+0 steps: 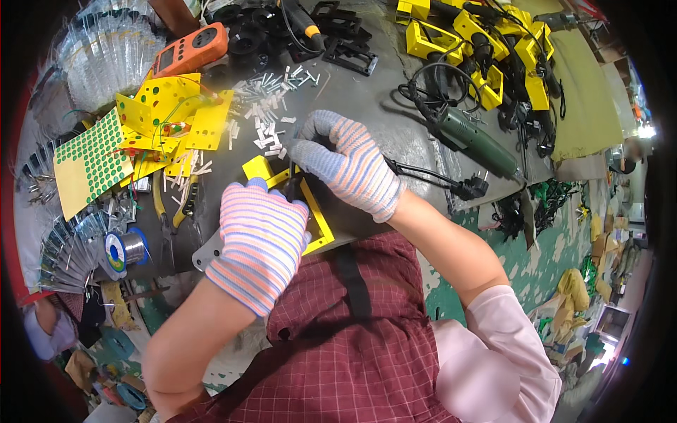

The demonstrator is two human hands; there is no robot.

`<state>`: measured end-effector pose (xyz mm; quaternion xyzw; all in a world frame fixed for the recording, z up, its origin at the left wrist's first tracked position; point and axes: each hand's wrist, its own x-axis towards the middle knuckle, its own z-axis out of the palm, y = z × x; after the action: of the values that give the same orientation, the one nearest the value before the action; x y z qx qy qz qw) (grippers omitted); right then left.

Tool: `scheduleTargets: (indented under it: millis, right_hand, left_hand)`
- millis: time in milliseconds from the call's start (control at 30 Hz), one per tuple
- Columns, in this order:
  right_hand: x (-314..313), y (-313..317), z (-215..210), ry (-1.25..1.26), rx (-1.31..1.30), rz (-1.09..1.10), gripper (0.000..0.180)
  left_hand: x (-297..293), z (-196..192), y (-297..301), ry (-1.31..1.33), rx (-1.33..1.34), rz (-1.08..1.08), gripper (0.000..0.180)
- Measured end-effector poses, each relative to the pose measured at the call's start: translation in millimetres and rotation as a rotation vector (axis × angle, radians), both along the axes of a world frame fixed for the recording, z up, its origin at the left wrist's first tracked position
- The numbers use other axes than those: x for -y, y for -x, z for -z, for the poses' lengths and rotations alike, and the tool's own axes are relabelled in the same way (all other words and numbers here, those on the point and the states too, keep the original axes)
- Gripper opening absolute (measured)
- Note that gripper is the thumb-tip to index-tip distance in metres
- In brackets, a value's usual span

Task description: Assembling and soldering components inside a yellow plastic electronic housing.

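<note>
My left hand [261,233], in a striped knit glove, is closed around a yellow rectangular frame [321,224] near the table's front edge. A block-like yellow end [258,168] shows beyond its fingers. Inside the frame sits a black part [291,187], partly covered by my left fingers. Just above it, my right hand [345,162], gloved alike, pinches with thumb and forefinger at the top of a thin dark piece. What exactly it grips is hidden. A grey metal plate [206,252] with a hole sticks out beside my left wrist.
Small white sleeves [266,106] lie scattered beyond my hands. To the left are yellow panels [169,113], a green-dotted sheet [95,162], pliers [185,203], a solder spool [127,249] and an orange meter [190,49]. A green power tool [476,139] and yellow housings [493,42] lie right.
</note>
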<state>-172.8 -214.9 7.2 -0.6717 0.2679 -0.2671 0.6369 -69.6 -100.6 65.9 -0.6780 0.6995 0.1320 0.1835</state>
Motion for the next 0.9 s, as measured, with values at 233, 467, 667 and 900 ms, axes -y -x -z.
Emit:
scheduleTargets:
  millis: [233, 467, 667, 900]
  right_hand:
    - [0.4, 0.6, 8.0, 0.065, 0.009, 0.036, 0.023]
    - [8.2, -9.3, 3.6, -0.002, -0.093, -0.009, 0.019]
    - [4.2, -24.0, 0.3, 0.011, -0.068, -0.011, 0.023]
    - [0.5, -22.9, 0.8, -0.149, -0.165, -0.244, 0.019]
  left_hand:
    - [-13.5, 19.9, -10.9, 0.092, -0.02, 0.032, 0.019]
    - [-53.6, 57.3, -25.8, 0.752, -0.608, -0.024, 0.019]
    - [-56.1, 64.0, -22.6, 0.933, -0.623, -0.02, 0.019]
    - [-46.7, 61.1, -20.1, 0.882, -0.454, 0.123, 0.024]
